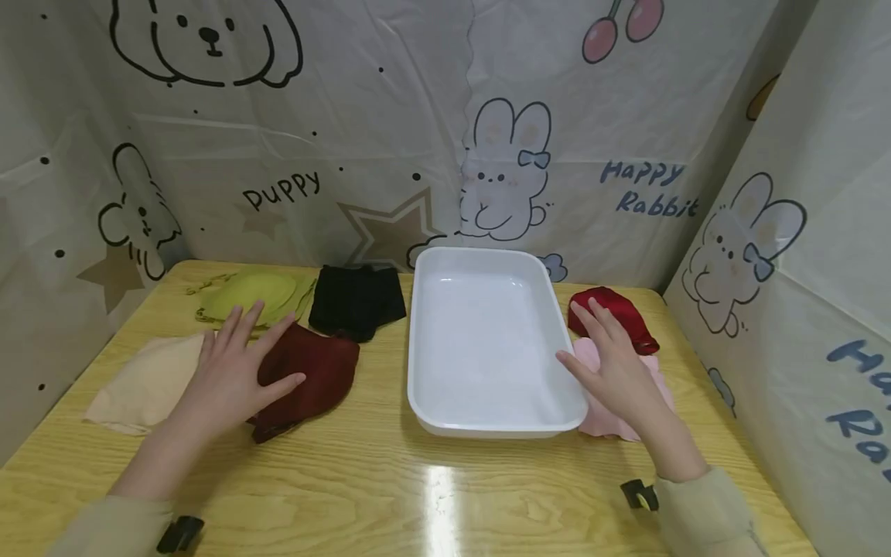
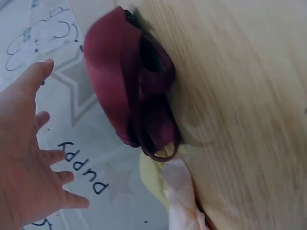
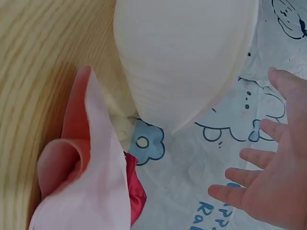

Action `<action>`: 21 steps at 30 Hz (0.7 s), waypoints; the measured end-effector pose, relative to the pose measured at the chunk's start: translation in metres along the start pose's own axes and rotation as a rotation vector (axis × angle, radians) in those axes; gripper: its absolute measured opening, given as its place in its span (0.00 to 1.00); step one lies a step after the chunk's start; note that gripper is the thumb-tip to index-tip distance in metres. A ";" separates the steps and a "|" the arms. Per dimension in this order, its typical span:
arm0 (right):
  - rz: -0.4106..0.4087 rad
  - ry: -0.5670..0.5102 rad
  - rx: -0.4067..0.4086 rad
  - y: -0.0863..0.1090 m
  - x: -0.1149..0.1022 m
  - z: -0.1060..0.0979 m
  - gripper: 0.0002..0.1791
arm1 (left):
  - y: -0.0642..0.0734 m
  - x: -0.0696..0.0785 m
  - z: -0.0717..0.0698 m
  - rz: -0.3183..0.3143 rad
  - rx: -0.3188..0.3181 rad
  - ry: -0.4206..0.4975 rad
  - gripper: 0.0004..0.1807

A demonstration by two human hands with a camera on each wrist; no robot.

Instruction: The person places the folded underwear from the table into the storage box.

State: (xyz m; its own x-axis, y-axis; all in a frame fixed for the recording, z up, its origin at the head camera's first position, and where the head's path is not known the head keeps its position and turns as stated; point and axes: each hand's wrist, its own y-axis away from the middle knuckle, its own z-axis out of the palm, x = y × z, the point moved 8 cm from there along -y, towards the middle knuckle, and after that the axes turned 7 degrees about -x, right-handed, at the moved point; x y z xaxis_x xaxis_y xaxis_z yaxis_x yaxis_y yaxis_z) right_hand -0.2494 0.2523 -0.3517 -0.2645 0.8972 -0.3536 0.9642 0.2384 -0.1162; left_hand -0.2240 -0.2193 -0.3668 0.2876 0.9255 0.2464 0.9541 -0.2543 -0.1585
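Note:
My left hand (image 1: pixel 230 379) is spread with straight fingers above a folded maroon garment (image 1: pixel 313 379) and a cream cloth (image 1: pixel 142 387). The left wrist view shows a gap between that hand and the maroon garment (image 2: pixel 108 72), which has a thin strap-like loop. Over on the right, my right hand (image 1: pixel 616 367) hovers with fingers extended by the rim of a white rectangular tray (image 1: pixel 487 348). Beneath it lie a pink cloth (image 1: pixel 605 414) and a shiny red one (image 1: pixel 626 313). The right wrist view shows the pink cloth (image 3: pixel 103 182) folded over. Neither hand holds anything.
Behind the left hand lie a yellow-green folded garment (image 1: pixel 250 298) and a black folded one (image 1: pixel 355 302). The wooden table (image 1: pixel 334 495) is bordered at the back and sides by a printed curtain (image 1: pixel 390 131). Dark clips (image 1: pixel 179 534) sit by both cuffs.

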 end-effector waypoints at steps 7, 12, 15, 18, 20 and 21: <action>0.026 -0.120 -0.030 -0.020 0.009 0.013 0.46 | -0.013 -0.011 0.007 0.058 0.025 0.020 0.46; 0.011 -0.206 -0.021 -0.033 0.014 0.021 0.46 | -0.022 -0.020 0.015 0.095 -0.021 0.072 0.47; 0.028 -0.258 -0.032 -0.039 0.019 0.028 0.45 | -0.027 -0.028 0.020 0.085 -0.093 0.110 0.47; 0.079 -0.301 -0.060 -0.043 0.026 0.035 0.45 | -0.032 -0.034 0.024 0.068 -0.165 0.156 0.48; 0.106 -0.308 -0.076 -0.044 0.030 0.039 0.44 | -0.036 -0.037 0.025 0.070 -0.203 0.184 0.48; 0.112 -0.311 -0.081 -0.044 0.031 0.041 0.44 | -0.037 -0.037 0.026 0.074 -0.219 0.199 0.49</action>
State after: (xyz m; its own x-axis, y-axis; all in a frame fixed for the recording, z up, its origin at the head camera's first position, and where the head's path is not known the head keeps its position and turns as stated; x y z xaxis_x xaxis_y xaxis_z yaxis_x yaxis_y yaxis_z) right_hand -0.3010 0.2546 -0.3953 -0.1381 0.7663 -0.6275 0.9827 0.1849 0.0095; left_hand -0.2726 -0.2373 -0.3948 0.3474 0.8343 0.4281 0.9190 -0.3937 0.0213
